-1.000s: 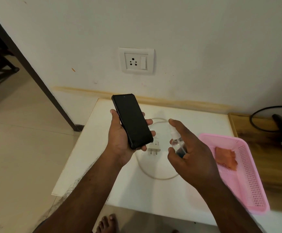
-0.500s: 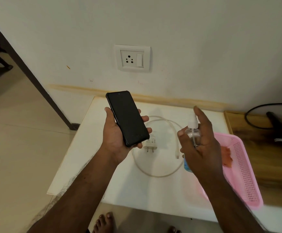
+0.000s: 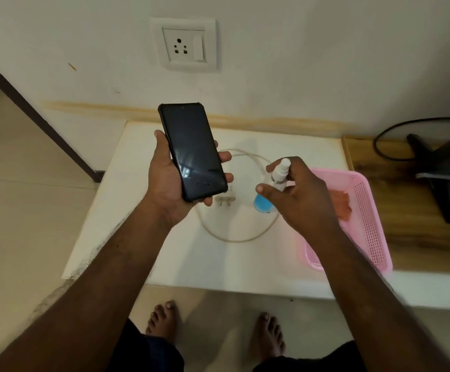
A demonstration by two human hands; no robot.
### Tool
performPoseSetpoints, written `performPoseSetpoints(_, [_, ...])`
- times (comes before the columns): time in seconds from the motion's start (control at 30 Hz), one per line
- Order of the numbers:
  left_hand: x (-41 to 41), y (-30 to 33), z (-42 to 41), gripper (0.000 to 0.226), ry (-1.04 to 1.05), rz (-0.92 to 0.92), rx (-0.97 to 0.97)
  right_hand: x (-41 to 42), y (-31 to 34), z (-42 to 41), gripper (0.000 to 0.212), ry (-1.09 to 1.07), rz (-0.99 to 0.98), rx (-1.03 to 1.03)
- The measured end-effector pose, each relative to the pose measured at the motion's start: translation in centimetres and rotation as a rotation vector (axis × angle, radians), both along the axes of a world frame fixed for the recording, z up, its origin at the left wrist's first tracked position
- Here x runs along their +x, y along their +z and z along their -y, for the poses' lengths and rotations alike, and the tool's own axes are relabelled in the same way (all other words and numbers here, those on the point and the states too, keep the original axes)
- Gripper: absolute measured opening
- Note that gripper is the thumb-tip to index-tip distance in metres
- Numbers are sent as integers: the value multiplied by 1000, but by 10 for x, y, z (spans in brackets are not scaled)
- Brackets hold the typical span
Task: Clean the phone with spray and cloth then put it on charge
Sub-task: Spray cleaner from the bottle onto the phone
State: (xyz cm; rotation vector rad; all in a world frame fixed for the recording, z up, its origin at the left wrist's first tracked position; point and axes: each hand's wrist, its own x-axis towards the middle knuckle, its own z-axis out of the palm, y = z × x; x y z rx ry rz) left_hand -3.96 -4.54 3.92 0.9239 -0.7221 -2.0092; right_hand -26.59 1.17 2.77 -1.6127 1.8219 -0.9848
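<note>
Phone (image 3: 193,151), screen up & dark, sits in left hand (image 3: 170,189) above white table (image 3: 138,237); thumb on its left edge, fingertips curled round the right edge. Right hand (image 3: 301,200) grips spray bottle (image 3: 272,189) just right of phone, fingers wrapped round it, blue liquid showing low. Charger plug (image 3: 225,200) & looped cable (image 3: 245,238) lie on table beneath. Orange cloth (image 3: 342,204) lies in pink basket (image 3: 371,224), w/ wall socket (image 3: 183,44) above.

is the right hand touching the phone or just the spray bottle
Apart from the phone. The head view shows bare table between the right hand and the phone, which the left hand holds. The right hand grips only the spray bottle.
</note>
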Motion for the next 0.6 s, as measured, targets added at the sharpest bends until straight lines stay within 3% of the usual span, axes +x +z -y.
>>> performPoseSetpoints(0.6, [-2,1,-2,95,-40,-28,-5,7,-26,5,43,81,-8,125])
